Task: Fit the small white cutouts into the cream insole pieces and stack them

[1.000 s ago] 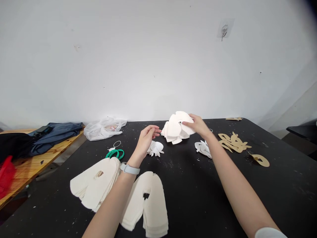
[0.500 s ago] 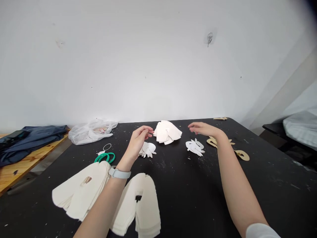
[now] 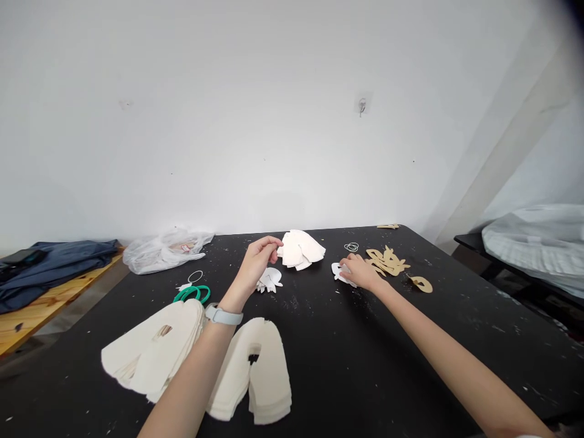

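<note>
White, stiff, cut-out sheets make up the fanned stack [image 3: 301, 248] that we take as our landmark, lying on the black table [image 3: 337, 365] towards its far edge. Our left hand [image 3: 260, 258] is just left of the fanned stack, fingers curled in towards the thumb; we see nothing clearly between them, and we cannot tell whether the fingertips touch the stack's edge or grip anything. Our right hand [image 3: 360, 272], right of the fanned stack and slightly nearer us, bends its fingers down over small white cut-outs [image 3: 337, 272]; they hide much of that pile, so we cannot tell whether a piece is grasped.

Another small white pile [image 3: 270, 278] lies just in front of the fanned stack, towards its left. Nearer us than the fanned stack we have two sets of larger cream sheets: the slotted set [image 3: 271, 377] in front, slightly left, and the spread set [image 3: 155, 347] farther left. Also left of the fanned stack are the green loops [image 3: 196, 292], a thin white ring [image 3: 195, 277] and, well apart, a clear plastic bag [image 3: 164, 250]. To its right we find thin pale bands [image 3: 351, 247], then tan cut-outs [image 3: 387, 261] and a curved tan piece [image 3: 422, 284].
</note>
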`<state>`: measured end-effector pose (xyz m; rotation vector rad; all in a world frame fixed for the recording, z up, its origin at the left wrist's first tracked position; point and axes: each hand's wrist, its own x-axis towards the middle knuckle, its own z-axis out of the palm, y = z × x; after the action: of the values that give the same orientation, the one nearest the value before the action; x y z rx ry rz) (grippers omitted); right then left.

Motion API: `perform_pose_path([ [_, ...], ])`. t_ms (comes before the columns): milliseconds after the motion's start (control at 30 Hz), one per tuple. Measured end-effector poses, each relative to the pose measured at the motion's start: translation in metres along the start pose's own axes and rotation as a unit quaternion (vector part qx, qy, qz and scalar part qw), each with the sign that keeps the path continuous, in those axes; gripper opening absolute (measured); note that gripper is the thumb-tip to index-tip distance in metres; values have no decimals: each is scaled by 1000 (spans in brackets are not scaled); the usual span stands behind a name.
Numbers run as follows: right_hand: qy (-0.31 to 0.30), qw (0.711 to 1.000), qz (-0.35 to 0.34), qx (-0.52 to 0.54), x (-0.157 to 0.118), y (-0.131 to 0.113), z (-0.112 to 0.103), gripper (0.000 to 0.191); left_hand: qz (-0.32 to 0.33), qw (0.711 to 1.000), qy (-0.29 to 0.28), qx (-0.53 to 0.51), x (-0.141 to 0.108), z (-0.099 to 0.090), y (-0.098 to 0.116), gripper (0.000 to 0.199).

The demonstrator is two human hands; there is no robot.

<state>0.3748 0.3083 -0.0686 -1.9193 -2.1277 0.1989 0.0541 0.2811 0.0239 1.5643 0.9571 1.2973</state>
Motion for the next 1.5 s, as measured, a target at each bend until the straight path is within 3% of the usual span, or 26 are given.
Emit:
perform_pose_path([
  [200,82,992,8,91,1,8,17,16,10,996,-30,80,-9,1,13,24],
  [333,152,966,-2,209,-2,10,16,12,-27,973,-102,204,-37,-4,8,29],
  [467,193,909,-17,368,-11,6,12,33,-96,912,-165,363,-83,-19,-13,26],
  [567,200,851,-20,486,-25,-4,17,45,-132,872,-167,441,-110,-30,-25,35],
  [633,190,815,-18,547,-37,-12,25,46,-133,861,-155,465,-121,-34,-27,33],
  [833,111,754,-20,647,-59,-30,38,39,-77,878,-94,464,-130,-41,-22,21],
  [1000,93,720,-13,688,-59,-30,34,36,-29,913,-141,382,-124,-50,16,22],
  [1100,103,700,-2,707,-57,-25,33,35,-10,948,-184,259,-120,-36,43,24],
  [1167,115,689,4,716,-55,-22,33,35,3,965,-202,168,-117,-15,47,22],
  [1233,128,683,7,719,-55,-20,34,34,-6,951,-252,178,-113,12,33,22],
  [1333,142,688,0,712,-56,-18,31,33,-23,938,-281,202,-108,46,-8,19],
  [1400,147,700,-14,699,-57,-17,27,32,-17,938,-267,220,-103,58,-34,15],
  [1500,144,731,-46,666,-61,-20,19,30,14,953,-193,234,-96,61,-55,20],
])
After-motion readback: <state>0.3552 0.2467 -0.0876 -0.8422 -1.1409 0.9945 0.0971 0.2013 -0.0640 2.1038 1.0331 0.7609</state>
